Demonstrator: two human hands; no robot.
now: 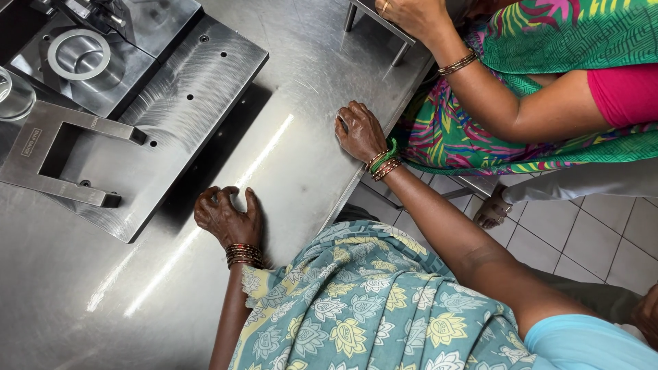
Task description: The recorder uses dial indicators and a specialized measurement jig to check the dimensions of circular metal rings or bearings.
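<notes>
My left hand [226,216] rests on the steel table [288,157] with its fingers bent and their tips on the surface; nothing shows in it. It lies just beside the near corner of a thick machined metal plate [178,96]. My right hand [360,130] lies palm down near the table's right edge, fingers loosely spread, holding nothing. Both wrists carry bangles. A teal flowered garment [370,301] covers my body at the bottom.
On the plate sit a grey metal bracket [48,154] and a ring-shaped fixture [79,55]. Another person in a green patterned garment [548,41] stands at the top right, one hand [411,17] on a small metal stand [384,24]. The tiled floor [596,233] shows on the right.
</notes>
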